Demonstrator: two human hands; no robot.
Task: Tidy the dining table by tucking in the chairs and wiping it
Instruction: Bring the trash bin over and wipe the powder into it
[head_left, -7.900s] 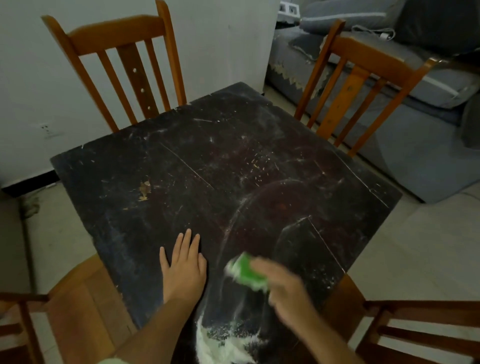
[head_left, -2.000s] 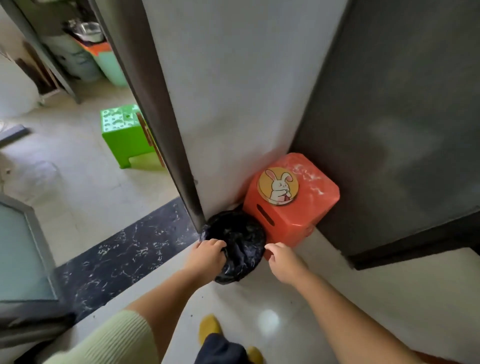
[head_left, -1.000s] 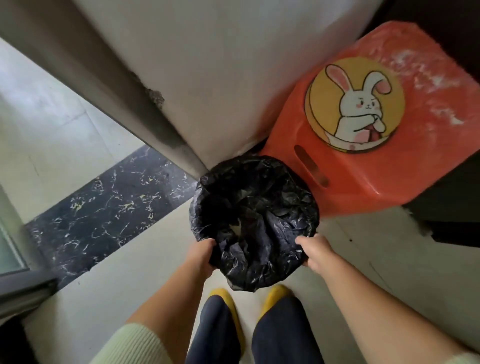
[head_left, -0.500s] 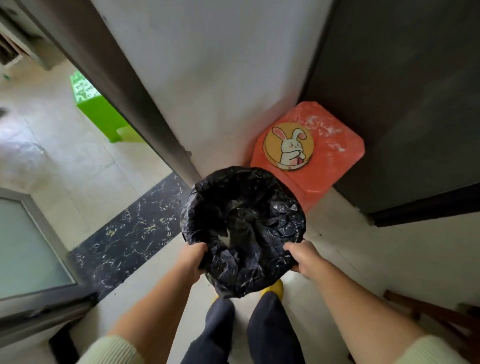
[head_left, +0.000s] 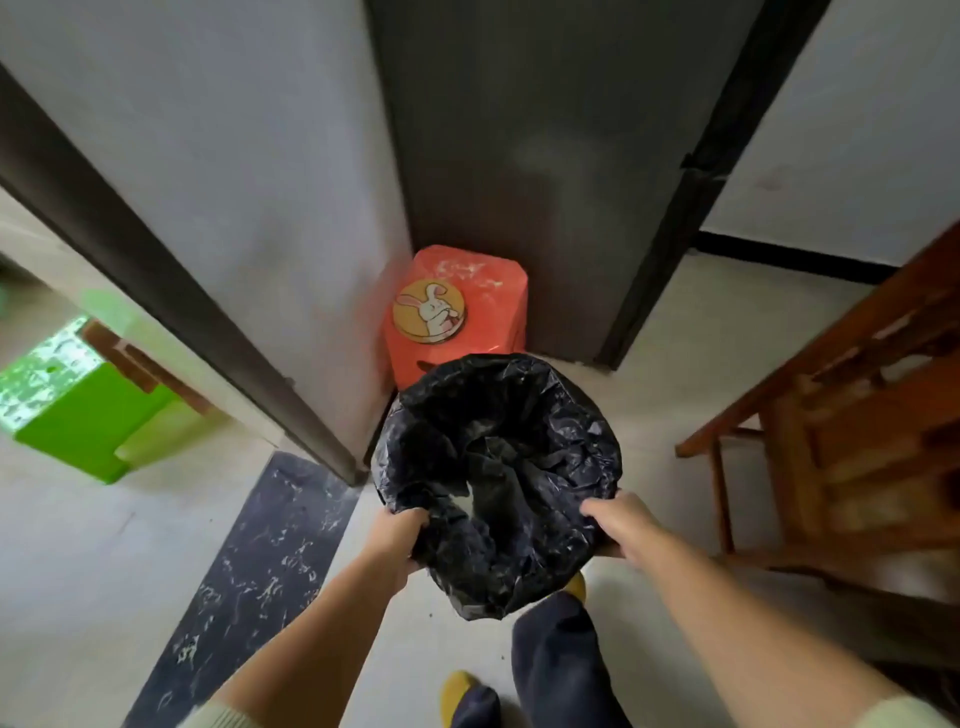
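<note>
At nine o'clock a green plastic stool stands beyond the doorway, apart from everything else. At the centre, the left hand has its fingers curled over the near rim of a bin lined with a black bag, and the right hand clamps the rim on the opposite side, so both grips are closed on the bin, which appears to be held clear of the floor. Just behind it, at twelve o'clock, sits an orange stool with a rabbit sticker in the corner. At three o'clock a wooden chair shows, partly cut off by the edge. The dining surface itself is out of view, so I cannot tell how clean it is or whether the chairs are tucked in. Judging by the bin in hand, the wiping stage is probably under way, with debris still to collect.
</note>
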